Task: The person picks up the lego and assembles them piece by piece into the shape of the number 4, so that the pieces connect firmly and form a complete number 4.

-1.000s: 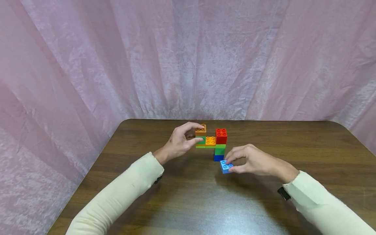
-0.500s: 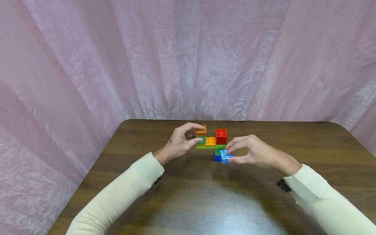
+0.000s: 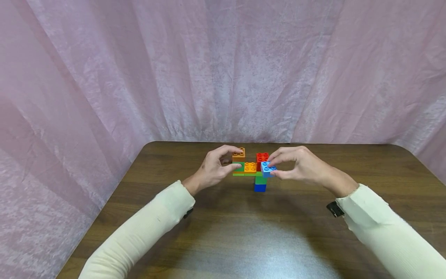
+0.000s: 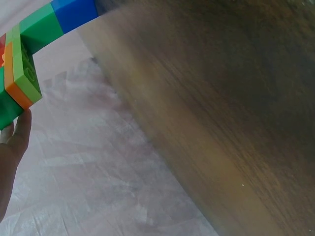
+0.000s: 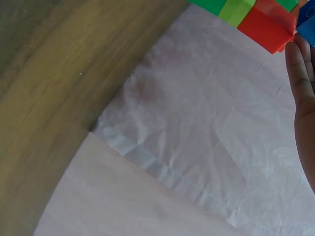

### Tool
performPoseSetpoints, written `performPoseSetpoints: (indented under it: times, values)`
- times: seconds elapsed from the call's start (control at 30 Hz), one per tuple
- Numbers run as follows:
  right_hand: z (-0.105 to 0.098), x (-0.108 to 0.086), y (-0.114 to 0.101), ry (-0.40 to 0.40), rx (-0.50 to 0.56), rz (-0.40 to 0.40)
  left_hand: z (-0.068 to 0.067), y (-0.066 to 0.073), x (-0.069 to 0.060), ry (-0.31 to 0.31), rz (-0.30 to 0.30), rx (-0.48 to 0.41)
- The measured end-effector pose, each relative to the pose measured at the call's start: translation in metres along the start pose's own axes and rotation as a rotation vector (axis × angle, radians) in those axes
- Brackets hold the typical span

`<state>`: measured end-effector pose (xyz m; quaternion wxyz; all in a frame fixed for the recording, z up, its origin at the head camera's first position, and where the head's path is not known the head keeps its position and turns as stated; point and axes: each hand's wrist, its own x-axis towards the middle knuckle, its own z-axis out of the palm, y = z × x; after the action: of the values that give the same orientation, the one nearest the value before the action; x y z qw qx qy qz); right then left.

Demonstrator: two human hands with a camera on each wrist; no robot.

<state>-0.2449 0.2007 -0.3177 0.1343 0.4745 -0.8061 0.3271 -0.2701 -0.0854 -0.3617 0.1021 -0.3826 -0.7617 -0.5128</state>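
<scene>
In the head view a structure of toy building bricks stands on the table, with a blue brick (image 3: 259, 188) at its foot and a green brick (image 3: 260, 180) above that. A red brick (image 3: 262, 155) tops its right side; an orange brick (image 3: 238, 157) tops its left. My left hand (image 3: 214, 167) grips the left side, thumb against a green brick (image 3: 238, 166) under the orange one. Between thumb and fingers my right hand (image 3: 302, 166) pinches a light blue brick (image 3: 268, 173), raised in front of the red brick, partly covering it. In the right wrist view, the light blue brick (image 5: 308, 30) appears beside the red brick (image 5: 268, 23).
A yellow-orange brick (image 3: 250, 167) with bare studs lies between the structure's two raised sides. The brown wooden table (image 3: 223, 240) extends around it. Behind the far edge hangs a pink curtain (image 3: 223, 77).
My right hand has lifted the light blue brick upward, from low in front of the structure's foot to the red brick's level. My left hand has stayed in place on the structure.
</scene>
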Motion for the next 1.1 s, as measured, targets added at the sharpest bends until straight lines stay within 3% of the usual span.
performPoseSetpoints:
  times: [0.3, 0.67, 1.1]
  values:
    - [-0.004, 0.005, 0.001, 0.009, -0.036, 0.125, 0.0, 0.001, 0.001, 0.0, -0.01, -0.021]
    - [-0.006, 0.016, 0.006, 0.011, 0.005, 0.202, 0.001, 0.001, 0.001, 0.005, -0.023, -0.048]
    - [-0.002, 0.022, 0.013, 0.027, -0.022, 0.208, 0.0, 0.0, 0.001, 0.004, -0.012, -0.04]
